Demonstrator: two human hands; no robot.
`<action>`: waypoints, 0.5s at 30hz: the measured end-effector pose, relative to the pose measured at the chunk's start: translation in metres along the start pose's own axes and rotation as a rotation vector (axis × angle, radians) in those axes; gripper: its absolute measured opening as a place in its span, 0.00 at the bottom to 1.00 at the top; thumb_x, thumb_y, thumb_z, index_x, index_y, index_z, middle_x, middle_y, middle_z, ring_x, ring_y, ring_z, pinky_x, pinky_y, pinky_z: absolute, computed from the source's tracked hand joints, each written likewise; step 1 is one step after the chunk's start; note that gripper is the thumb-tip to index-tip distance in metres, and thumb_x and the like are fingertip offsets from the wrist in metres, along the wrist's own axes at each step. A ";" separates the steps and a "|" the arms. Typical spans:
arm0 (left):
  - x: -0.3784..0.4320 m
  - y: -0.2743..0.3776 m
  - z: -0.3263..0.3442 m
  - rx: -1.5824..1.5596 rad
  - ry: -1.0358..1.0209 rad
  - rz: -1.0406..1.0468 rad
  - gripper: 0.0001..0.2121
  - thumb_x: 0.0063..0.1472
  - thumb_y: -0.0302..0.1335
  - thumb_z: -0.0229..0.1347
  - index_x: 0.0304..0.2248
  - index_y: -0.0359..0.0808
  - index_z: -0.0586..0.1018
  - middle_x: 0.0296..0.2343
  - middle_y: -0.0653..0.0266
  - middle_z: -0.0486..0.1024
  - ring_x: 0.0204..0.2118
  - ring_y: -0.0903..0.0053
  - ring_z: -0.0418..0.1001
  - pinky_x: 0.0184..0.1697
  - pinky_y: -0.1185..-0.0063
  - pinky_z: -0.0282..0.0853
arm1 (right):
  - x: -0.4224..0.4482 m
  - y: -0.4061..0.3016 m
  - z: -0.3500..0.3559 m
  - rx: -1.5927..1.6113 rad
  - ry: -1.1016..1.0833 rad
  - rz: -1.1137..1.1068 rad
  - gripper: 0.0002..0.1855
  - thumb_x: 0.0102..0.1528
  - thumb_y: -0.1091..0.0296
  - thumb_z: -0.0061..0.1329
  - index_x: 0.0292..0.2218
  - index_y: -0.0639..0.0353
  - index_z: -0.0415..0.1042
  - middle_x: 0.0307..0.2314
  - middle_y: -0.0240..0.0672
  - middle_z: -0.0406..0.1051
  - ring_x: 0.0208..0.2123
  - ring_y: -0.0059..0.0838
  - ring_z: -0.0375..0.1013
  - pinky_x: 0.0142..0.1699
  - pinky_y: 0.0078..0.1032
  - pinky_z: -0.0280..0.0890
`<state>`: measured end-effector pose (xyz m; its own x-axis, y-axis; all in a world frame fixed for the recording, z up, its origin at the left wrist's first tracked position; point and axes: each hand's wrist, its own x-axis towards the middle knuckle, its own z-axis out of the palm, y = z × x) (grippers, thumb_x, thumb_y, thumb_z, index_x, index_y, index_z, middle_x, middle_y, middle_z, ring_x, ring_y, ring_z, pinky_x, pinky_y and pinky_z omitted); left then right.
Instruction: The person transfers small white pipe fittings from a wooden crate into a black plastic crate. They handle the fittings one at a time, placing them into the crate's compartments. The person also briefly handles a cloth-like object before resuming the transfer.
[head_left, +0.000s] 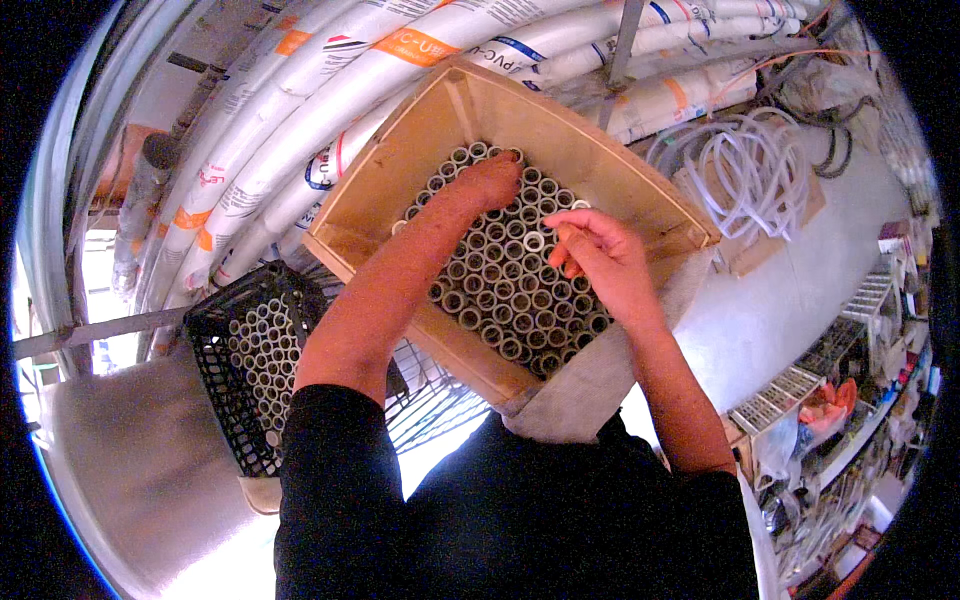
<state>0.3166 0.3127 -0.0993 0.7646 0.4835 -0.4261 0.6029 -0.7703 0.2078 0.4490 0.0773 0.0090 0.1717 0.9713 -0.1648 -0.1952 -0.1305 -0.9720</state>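
A wooden box (465, 364) stands before me, holding many short plastic pipe fittings (504, 289) upright in close rows. My left hand (491, 180) reaches to the far part of the box, its fingers at the rims of the fittings near the back corner; whether they grip one is hidden. Above the right part of the rows is my right hand (596, 251), thumb and forefinger close together and the other fingers curled; I cannot tell if something small is between them. A whiter fitting (533, 241) sits just left of its fingertips. Grey cloth (577, 397) hangs over the near corner.
A black plastic crate (225, 397) with similar fittings is at the left. Long white PVC pipes (322, 112) lie behind the box. A coil of clear hose (742, 176) rests at the right rear. Wire racks (776, 397) and mixed goods are along the right edge.
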 end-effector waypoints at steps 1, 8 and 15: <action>0.003 -0.005 0.004 0.022 -0.036 0.007 0.14 0.58 0.26 0.51 0.43 0.27 0.76 0.50 0.37 0.67 0.50 0.48 0.70 0.53 0.62 0.66 | 0.000 0.000 0.001 -0.009 -0.003 0.002 0.10 0.63 0.67 0.46 0.43 0.56 0.76 0.22 0.29 0.74 0.23 0.15 0.70 0.28 0.16 0.65; -0.022 0.018 -0.031 -0.161 0.056 0.009 0.11 0.59 0.28 0.52 0.37 0.29 0.78 0.35 0.45 0.78 0.36 0.53 0.78 0.40 0.61 0.72 | 0.002 0.003 0.000 -0.028 0.015 0.005 0.11 0.63 0.65 0.45 0.44 0.55 0.76 0.23 0.29 0.75 0.24 0.16 0.71 0.30 0.16 0.66; -0.176 0.011 -0.111 -0.561 0.328 0.013 0.13 0.61 0.23 0.54 0.45 0.37 0.80 0.37 0.65 0.80 0.39 0.76 0.76 0.47 0.76 0.72 | -0.003 -0.002 0.000 -0.180 0.035 -0.004 0.13 0.64 0.63 0.44 0.45 0.55 0.77 0.25 0.28 0.75 0.25 0.14 0.68 0.32 0.13 0.63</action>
<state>0.2139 0.2651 0.0760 0.7487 0.6461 -0.1484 0.5529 -0.4852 0.6774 0.4486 0.0743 0.0110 0.2066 0.9647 -0.1631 -0.0188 -0.1628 -0.9865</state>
